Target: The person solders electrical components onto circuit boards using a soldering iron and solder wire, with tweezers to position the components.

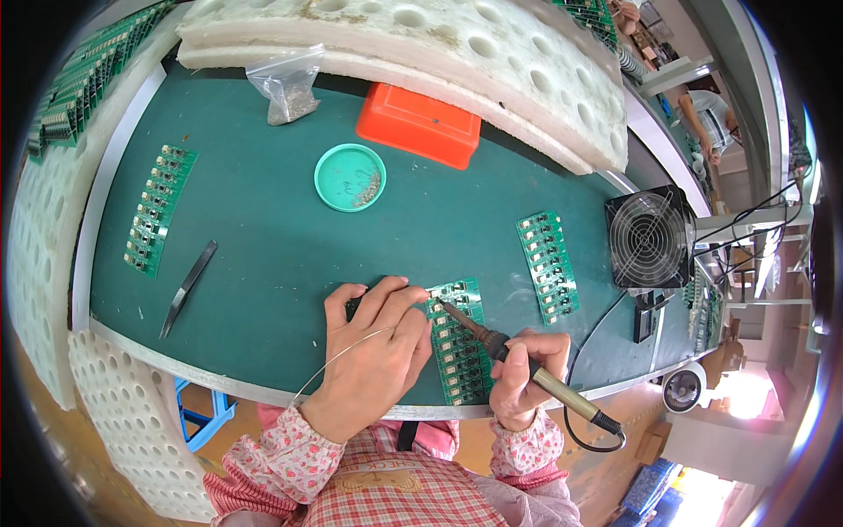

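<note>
The person is soldering at a green tabletop (263, 228). The right hand (525, 378) has its grip closed around the handle of a soldering iron (492, 341), held like a pen. The left hand (373, 347) rests on the tabletop with fingers pinched on a thin solder wire (342, 356), which trails back in a curve toward the person's body. Its front end meets the iron's tip at the upper left corner of a green circuit board (461, 351).

The step in hand looks like the joining of one point on the board: tip and wire come together at the same spot. I judge the next move calls for a steady tip and a small feed of wire, then a shift down the row of parts.

The iron's long axis runs on a diagonal, handle low and to the right near the tabletop's edge, tip pointing up and to the left. Its cord (597, 435) loops off below the hand. The board lies just in front of the person, between both hands, its long side running away from the near edge.

Off to the left lie tweezers (187, 290); beyond, a round teal dish (349, 177) and an orange box (420, 125).
</note>
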Action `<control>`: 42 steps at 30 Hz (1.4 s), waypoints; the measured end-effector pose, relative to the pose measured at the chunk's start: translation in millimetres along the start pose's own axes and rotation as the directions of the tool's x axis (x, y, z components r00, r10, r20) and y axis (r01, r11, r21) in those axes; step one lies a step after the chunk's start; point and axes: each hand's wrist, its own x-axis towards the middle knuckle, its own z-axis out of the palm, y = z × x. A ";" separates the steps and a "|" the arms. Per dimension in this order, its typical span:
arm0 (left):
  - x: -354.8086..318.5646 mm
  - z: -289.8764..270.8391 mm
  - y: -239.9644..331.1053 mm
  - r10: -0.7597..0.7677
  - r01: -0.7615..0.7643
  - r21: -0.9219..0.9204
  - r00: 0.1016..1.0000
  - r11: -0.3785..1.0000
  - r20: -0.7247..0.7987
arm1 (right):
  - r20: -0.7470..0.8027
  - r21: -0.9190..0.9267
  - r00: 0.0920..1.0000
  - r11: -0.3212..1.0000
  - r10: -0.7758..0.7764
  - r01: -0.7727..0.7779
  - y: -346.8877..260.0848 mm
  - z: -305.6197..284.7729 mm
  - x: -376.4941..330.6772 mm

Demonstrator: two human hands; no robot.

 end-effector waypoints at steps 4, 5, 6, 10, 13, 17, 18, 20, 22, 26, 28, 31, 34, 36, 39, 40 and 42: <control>0.8 0.3 0.0 0.003 -0.003 0.024 1.000 1.000 0.011 | -0.006 0.016 1.000 1.000 0.013 -0.013 -0.5 1.8 0.0; 0.9 0.2 -0.1 0.002 -0.002 0.024 1.000 1.000 0.012 | -0.005 0.017 1.000 1.000 0.014 -0.014 -0.3 2.3 0.2; 0.9 0.2 -0.4 0.014 -0.015 0.035 1.000 0.999 0.017 | -0.005 0.013 1.000 1.000 -0.006 0.006 0.0 2.7 0.4; 0.2 1.9 -1.2 0.024 -0.025 0.047 1.000 0.999 0.020 | 0.045 -0.007 0.992 0.993 -0.117 0.117 3.8 2.6 -0.6; 1.3 -0.8 0.0 0.020 -0.021 0.033 0.999 0.999 0.033 | 0.016 -0.006 0.991 0.991 -0.132 0.132 9.3 0.6 -5.7; 0.8 0.2 -1.2 0.028 -0.028 0.032 0.999 0.999 0.016 | 0.018 -0.016 0.992 0.992 -0.122 0.123 10.4 0.3 -7.8; 0.9 0.4 -1.3 0.028 -0.028 0.028 1.000 0.999 0.008 | -0.022 -0.012 0.995 0.995 -0.100 0.100 8.4 1.5 -8.0; 1.3 -0.3 -1.0 0.028 -0.028 0.027 1.000 0.999 0.000 | -0.064 -0.005 0.995 0.997 -0.078 0.078 4.0 1.3 -6.9; 2.0 -1.9 -0.1 0.018 -0.018 0.015 1.000 1.000 0.005 | -0.163 0.032 0.987 0.999 -0.004 0.009 -0.5 -0.7 -5.2; 1.6 -0.5 -0.3 -0.010 0.010 -0.027 1.000 1.000 -0.012 | -0.218 -0.024 0.976 1.000 0.005 -0.011 4.7 -7.6 -13.4; 0.8 0.8 -2.9 -0.013 0.012 -0.022 1.000 1.000 -0.027 | -0.167 -0.074 0.985 0.997 -0.043 0.031 8.1 -17.5 -18.6; -1.3 -2.8 0.1 -0.039 0.035 -0.044 0.994 0.998 -0.103 | 0.127 -0.342 0.984 0.926 -0.123 0.159 -0.3 -24.0 -23.8; 0.6 -2.0 0.3 -0.037 0.028 -0.070 0.989 0.997 -0.141 | 0.182 -0.463 0.981 0.875 -0.061 0.141 -9.9 -13.7 -31.5; -0.5 -3.4 0.2 -0.027 0.013 -0.083 0.986 0.996 -0.168 | 0.192 -0.491 0.980 0.860 -0.049 0.139 -13.3 -9.0 -36.3; -4.4 -7.2 -1.4 -0.003 -0.019 -0.129 0.986 0.991 -0.167 | 0.147 -0.501 0.989 0.861 -0.010 0.084 -11.8 -3.6 -39.8; -6.0 -8.9 -0.6 0.005 -0.027 -0.160 0.990 0.987 -0.139 | 0.100 -0.477 0.995 0.878 0.018 0.032 -11.6 -2.8 -38.9; -9.8 -10.6 4.3 0.003 -0.019 -0.131 0.992 0.991 -0.125 | 0.089 -0.476 0.996 0.879 0.016 0.029 -12.1 -2.8 -33.4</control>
